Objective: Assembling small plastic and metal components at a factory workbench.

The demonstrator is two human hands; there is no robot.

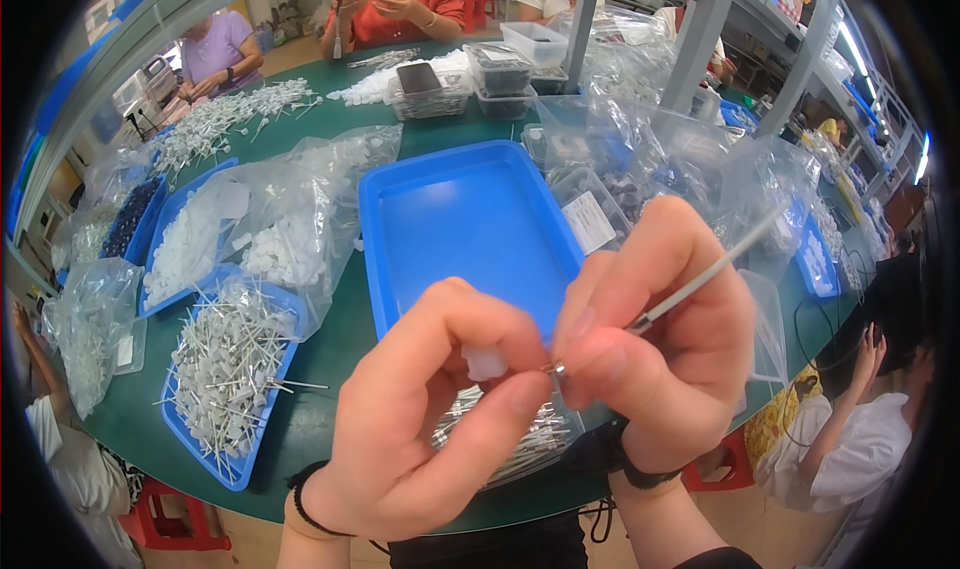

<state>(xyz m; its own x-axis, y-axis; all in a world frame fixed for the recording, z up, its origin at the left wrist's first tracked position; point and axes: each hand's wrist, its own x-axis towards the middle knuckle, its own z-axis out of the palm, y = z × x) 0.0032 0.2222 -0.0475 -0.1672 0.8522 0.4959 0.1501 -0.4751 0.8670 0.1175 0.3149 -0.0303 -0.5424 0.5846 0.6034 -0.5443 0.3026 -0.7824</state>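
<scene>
Both of my hands are raised over the near edge of the green table, fingertips meeting. My left hand point(430, 409) is closed, with a small white plastic piece point(484, 362) tucked under its curled fingers. Its thumb and forefinger pinch at a tiny metal part point(554, 369), which the right fingertips also touch. My right hand point(665, 339) is closed too, and a thin pale rod with a metal end point(700, 281) slants up to the right between its fingers. Below the hands, a bundle of thin white-and-metal rods point(520, 431) lies partly hidden in clear plastic.
A blue tray point(460, 229) with nothing in it lies ahead. To the left are a blue tray heaped with white-capped rods point(230, 379) and a bag of white pieces point(280, 249). Plastic bags point(640, 139) and a grey metal post point(700, 39) stand right. Co-workers sit around the table.
</scene>
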